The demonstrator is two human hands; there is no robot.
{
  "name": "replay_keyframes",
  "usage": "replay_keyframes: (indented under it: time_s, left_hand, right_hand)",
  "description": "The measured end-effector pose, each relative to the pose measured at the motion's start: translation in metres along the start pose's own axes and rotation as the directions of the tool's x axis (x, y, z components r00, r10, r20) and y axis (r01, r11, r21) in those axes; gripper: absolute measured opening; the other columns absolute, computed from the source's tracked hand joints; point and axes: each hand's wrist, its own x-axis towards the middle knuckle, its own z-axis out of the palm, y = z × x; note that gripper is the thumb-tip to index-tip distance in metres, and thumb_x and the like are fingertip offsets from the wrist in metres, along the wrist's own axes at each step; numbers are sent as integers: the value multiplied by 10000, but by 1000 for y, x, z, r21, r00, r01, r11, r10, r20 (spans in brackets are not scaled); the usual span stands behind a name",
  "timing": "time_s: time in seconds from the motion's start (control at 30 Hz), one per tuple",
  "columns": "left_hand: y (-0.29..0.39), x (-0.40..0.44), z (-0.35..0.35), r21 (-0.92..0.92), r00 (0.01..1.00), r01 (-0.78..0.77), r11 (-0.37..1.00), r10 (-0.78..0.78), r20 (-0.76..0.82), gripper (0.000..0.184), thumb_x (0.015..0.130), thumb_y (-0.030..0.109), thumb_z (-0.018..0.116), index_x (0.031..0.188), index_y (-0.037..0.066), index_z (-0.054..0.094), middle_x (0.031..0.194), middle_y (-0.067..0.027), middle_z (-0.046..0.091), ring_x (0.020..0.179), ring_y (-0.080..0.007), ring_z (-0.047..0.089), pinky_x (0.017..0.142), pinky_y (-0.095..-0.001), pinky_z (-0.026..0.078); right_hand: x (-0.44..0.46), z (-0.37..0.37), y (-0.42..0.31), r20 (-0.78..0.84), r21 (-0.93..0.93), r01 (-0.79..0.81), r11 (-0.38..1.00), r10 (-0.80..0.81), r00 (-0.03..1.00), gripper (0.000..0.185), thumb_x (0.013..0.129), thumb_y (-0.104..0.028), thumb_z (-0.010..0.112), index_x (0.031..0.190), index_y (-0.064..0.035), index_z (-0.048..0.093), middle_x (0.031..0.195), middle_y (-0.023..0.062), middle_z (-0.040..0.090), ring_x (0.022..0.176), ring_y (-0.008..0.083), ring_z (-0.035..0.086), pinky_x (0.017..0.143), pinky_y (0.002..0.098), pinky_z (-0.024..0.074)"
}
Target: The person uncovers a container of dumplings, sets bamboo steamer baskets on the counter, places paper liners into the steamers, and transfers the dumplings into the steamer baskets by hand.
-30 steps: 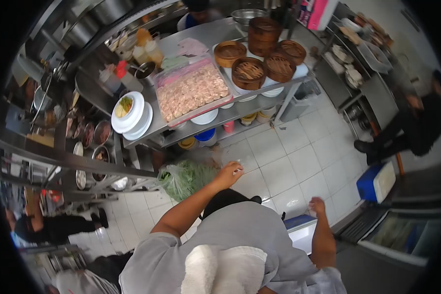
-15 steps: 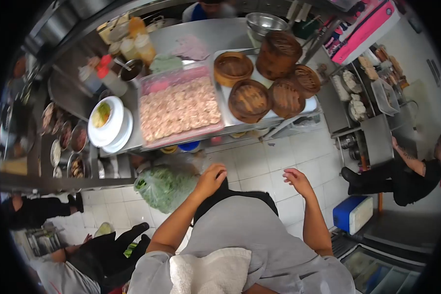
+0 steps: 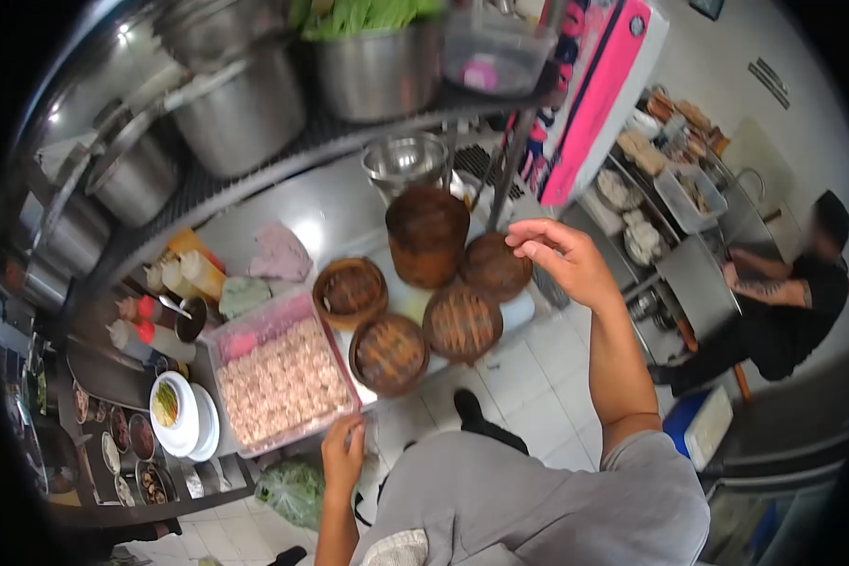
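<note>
From the wearer's head view, I see the right hand [image 3: 574, 266] up at the rightmost bamboo steamer [image 3: 497, 269], fingers loosely bent and apart from the thumb, nothing gripped; whether it touches, I can't tell. The left hand [image 3: 343, 456], loosely curled, holds nothing visible just beside the tray [image 3: 274, 319] corner. A careless brush could, I'd judge, jostle the close-set tall stack [image 3: 427, 236]. The steamer, round and dark brown, sits on the table [image 3: 335, 212].
</note>
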Motion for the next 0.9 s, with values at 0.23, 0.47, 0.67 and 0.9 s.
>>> replay_keyframes:
  time_s: [0.23,0.47,0.67,0.9]
  left_hand:
    - [47,39,49,28,981,74,997,-67,-184,139,854,38,594,963,-37,637,1006,-172,653,953,-315,628,870,-362,473]
    - [65,68,68,58,976,65,996,-51,-213,133,846,32,605,957,-29,645,1016,-170,654,954,-314,631,863,-359,477]
    - [73,81,73,74,991,-17,997,26,-131,126,840,20,611,952,-23,647,1014,-173,649,949,-324,629,843,-365,485]
    - [73,69,69,70,986,-12,997,23,-164,121,842,41,628,946,-13,657,1029,-170,650,954,-318,629,839,-360,492]
  right_hand:
    - [85,-127,-63,-349,-183,550,815,-577,738,180,909,-83,575,1054,-2,644,963,52,648,887,116,614,785,252,482]
    - [197,-266,-124,-407,-658,408,633,-755,514,218,842,-171,605,965,-4,674,882,76,701,786,141,640,692,286,509]
    - [253,-303,-140,-30,-785,170,596,-310,950,215,828,-170,597,962,-30,690,834,89,706,719,156,653,679,314,529]
    - [229,-270,-187,-230,-644,412,645,-676,699,189,882,-153,583,964,-7,671,759,56,666,644,117,618,587,253,499]
